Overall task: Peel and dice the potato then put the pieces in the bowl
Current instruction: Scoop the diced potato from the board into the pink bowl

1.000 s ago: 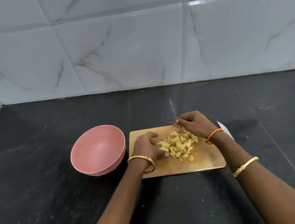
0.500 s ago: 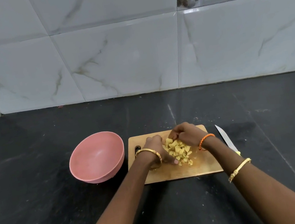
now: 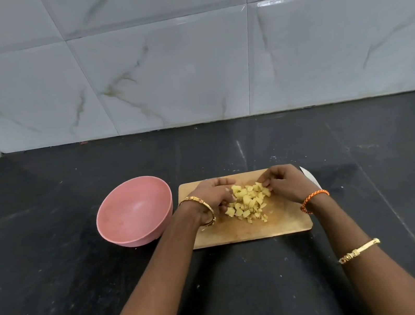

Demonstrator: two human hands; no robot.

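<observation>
A heap of yellow diced potato pieces (image 3: 248, 202) lies in the middle of a wooden cutting board (image 3: 283, 223). My left hand (image 3: 211, 198) cups the heap's left side and my right hand (image 3: 285, 184) cups its right side, fingers curled against the pieces. Whether either hand has pieces lifted off the board I cannot tell. A pink bowl (image 3: 134, 212) stands empty just left of the board, touching my left wrist's side.
A knife (image 3: 310, 177) lies on the black counter (image 3: 54, 265) by the board's right edge, its blade partly hidden behind my right hand. A white marble-tiled wall rises behind the counter and at the far left.
Both hands have drawn in around the potato pieces, pushing them into a tighter heap. The view has shifted slightly.
</observation>
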